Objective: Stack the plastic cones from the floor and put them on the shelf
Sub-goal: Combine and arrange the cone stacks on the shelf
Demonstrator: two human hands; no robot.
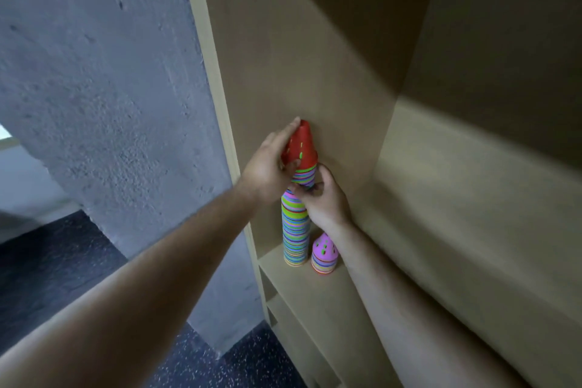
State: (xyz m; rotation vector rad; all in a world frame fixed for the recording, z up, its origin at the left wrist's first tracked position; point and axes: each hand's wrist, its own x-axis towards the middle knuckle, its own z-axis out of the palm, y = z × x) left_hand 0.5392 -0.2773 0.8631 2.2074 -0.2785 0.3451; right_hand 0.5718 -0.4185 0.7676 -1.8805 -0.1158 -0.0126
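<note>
My left grip (pixel 267 167) is clenched around the top bundle of cones (pixel 304 175), the one capped by a red cone (pixel 300 148). Its fingers lie along the red cone's side up to the tip and its thumb is tucked in at the red rim. Just below and to the right of it, my right grip (pixel 326 200) is closed on the same column, fingers and thumb pinching the striped rims where the top bundle meets the tall stack (pixel 294 230). The two grips nearly touch there.

The top bundle leans a little away from the left grip and is out of line with the tall stack beneath. I cannot tell whether it is fully seated. The tall stack stands upright on the shelf (pixel 318 296) straight below both grips, close to the shelf's side panel (pixel 267 57). Under my right wrist, just beside the tall stack's base, a short stack (pixel 324 253) topped by a purple cone stands on the same board, apart from the tall one.

Behind my left forearm are a grey concrete wall (pixel 94 72) and a dark speckled floor (pixel 56 264).
</note>
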